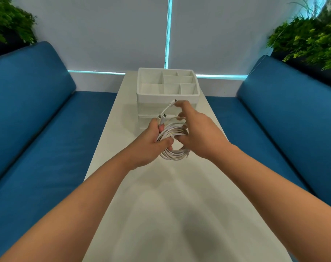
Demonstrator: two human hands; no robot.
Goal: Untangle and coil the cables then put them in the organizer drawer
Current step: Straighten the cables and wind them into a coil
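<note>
A coil of white cables (173,146) hangs between my hands above the white table (160,205). My left hand (151,142) grips the coil's left side, with two plug ends sticking up past its thumb. My right hand (196,133) holds the coil's right side and pinches a loose cable end (171,104) near its fingertips. Behind the hands stands the white organizer (168,95), its top tray split into several compartments. Its drawer fronts are mostly hidden by my hands.
Blue sofa seats (47,148) run along both sides of the narrow table. Green plants (308,38) stand in the back corners, and a white wall lies behind the organizer.
</note>
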